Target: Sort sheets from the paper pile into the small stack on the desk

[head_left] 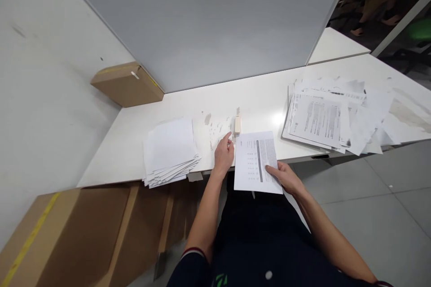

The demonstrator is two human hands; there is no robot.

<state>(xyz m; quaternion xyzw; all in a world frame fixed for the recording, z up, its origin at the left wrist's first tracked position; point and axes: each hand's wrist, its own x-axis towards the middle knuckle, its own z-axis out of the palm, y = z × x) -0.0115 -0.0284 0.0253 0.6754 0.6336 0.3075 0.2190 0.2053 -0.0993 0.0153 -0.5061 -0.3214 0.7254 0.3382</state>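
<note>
Right hand [286, 178] pinches the lower right edge of a printed sheet [256, 161] at frame centre, half off the table [256, 98] edge, light and floppy, best held by an edge; left hand [224, 154], fingers loosely open, reaches toward a small stapler [237, 124].

Bare tabletop [262, 98] lies open between stacked sheets [170, 150] and scattered papers [332, 116].

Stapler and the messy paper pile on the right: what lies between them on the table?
Bare white table lies between the stapler and the messy pile, seen in the head view.
</note>
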